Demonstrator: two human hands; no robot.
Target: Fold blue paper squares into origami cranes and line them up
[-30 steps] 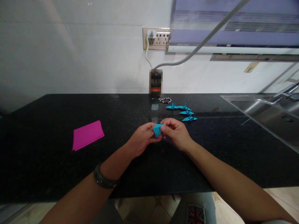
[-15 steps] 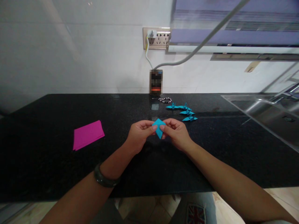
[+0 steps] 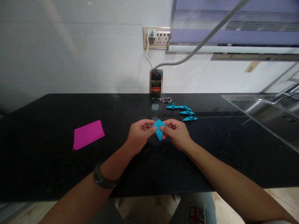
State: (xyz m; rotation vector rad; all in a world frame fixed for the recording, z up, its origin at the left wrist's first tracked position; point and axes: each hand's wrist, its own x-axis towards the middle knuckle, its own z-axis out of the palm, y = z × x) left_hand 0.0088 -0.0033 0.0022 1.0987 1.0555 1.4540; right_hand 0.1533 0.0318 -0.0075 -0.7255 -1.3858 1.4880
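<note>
A small blue origami paper (image 3: pixel 159 123), folded into a kite-like diamond, is held up between both hands over the dark counter. My left hand (image 3: pixel 140 133) pinches its left side, thumb on the near face and fingers behind. From the right, my right hand (image 3: pixel 177 133) pinches the opposite side in the same way, its thumb close to the middle. The fingertips behind the paper are partly hidden. Beyond the right hand, several folded blue paper cranes (image 3: pixel 190 119) rest on the counter.
A stack of pink paper (image 3: pixel 88 135) lies on the black counter (image 3: pixel 58 174) at left. Near the wall are a bead bracelet (image 3: pixel 165 100) and a blurred-out dark device (image 3: pixel 156 82) with cables running up. A metal sink (image 3: pixel 275 118) is set in at the right.
The lower point of the blue paper reaches slightly further down, and its shape looks a little longer. Both hands keep nearly the same place and grip.
</note>
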